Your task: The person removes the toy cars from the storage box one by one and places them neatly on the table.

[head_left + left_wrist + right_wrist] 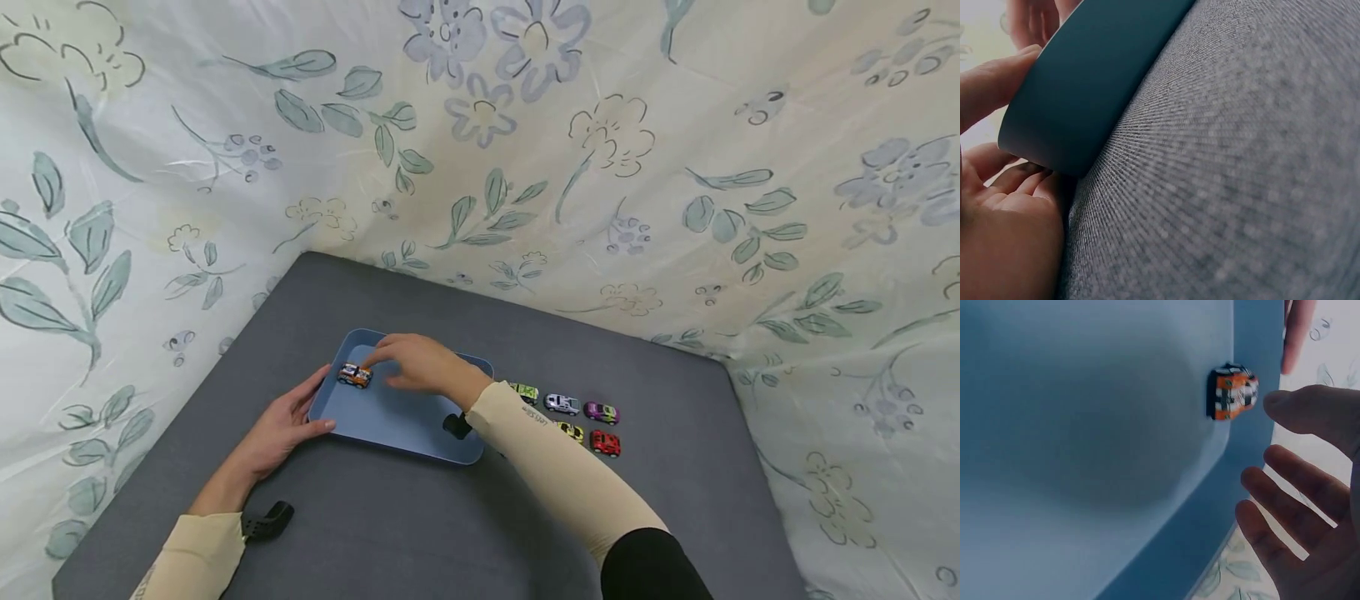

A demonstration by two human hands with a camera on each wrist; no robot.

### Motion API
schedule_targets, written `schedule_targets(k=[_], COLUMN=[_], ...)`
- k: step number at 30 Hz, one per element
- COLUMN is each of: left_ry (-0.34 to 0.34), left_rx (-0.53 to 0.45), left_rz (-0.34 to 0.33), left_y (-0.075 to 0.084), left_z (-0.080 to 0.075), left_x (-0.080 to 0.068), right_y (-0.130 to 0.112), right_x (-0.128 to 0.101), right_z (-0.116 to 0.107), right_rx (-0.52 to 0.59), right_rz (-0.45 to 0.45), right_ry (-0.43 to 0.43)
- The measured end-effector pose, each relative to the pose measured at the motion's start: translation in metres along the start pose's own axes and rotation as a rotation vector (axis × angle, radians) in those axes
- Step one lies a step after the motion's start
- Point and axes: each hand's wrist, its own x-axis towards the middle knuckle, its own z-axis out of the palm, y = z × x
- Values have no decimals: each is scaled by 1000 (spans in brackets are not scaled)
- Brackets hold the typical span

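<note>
A shallow blue tray (397, 421) lies on the grey table, turned slightly at an angle. Inside its left end sits a small orange, white and black toy car (355, 376), also seen close to the tray wall in the right wrist view. My left hand (281, 429) grips the tray's left end, thumb by the near corner and fingers along the outer side. Over the tray, my right hand (420, 364) reaches toward the toy car. Its fingers (1282, 503) are spread and relaxed with nothing between them, and the thumb is right beside the car.
Right of the tray stand several more toy cars in two rows: green (525, 392), silver (562, 404), purple (602, 412), yellow (572, 432) and red (605, 443). My right forearm partly covers this group. Flower-patterned curtains (480, 208) hang behind and beside the table.
</note>
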Motion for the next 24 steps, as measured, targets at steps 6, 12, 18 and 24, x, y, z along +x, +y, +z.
schedule_targets(k=[6,12,18,24], left_ry=[-7,-23,-25,-23], left_rx=[-1,-9,-8,-8], left_rz=[9,33,57,64], left_y=[-2,-6,-11,-12], left_z=[0,0,-1,-2], left_x=[0,0,0,1], right_y=[-6,-10,-11,-6], right_x=[18,27,27,22], right_z=[14,26,29,33], right_rx=[14,8,8,-49], right_rz=[0,13,15,40], right_ry=[-57,-94,-74,-21])
